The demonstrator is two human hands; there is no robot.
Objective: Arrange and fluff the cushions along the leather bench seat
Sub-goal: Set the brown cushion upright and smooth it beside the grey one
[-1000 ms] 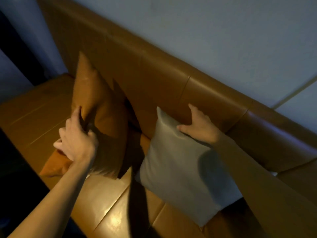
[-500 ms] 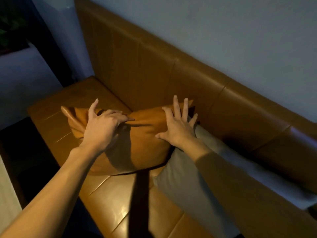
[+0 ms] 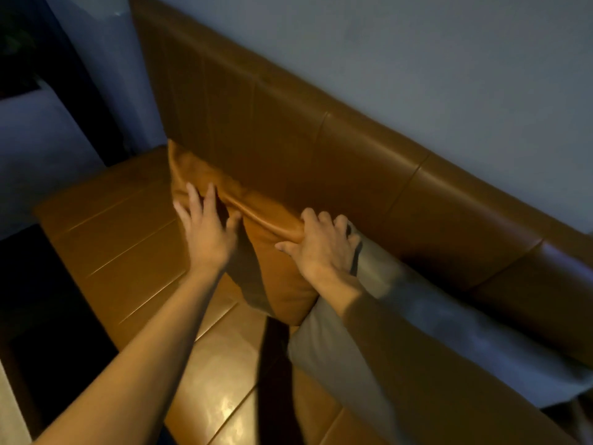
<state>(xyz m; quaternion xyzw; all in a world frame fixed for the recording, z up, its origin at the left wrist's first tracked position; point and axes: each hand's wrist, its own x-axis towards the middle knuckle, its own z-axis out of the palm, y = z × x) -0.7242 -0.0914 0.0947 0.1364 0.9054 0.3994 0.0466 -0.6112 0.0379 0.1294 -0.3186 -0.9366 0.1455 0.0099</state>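
An orange-brown cushion (image 3: 279,271) stands upright against the tan leather backrest (image 3: 321,162) of the bench. My right hand (image 3: 321,248) grips its top right corner, fingers curled over the edge. My left hand (image 3: 207,231) is open with fingers spread, flat against the cushion's left face; it is slightly blurred. A grey cushion (image 3: 417,319) leans against the backrest just right of the orange one, partly under my right forearm.
The bench seat (image 3: 122,245) stretches left to its end, with a dark floor beyond its front edge. A pale wall (image 3: 417,59) rises above the backrest. A dark gap and curtain-like strip sit at the far left end.
The orange cushion has been stood up against the backrest. My right hand went from flat on it to gripping its top corner. My left hand opened and moved onto its left side.
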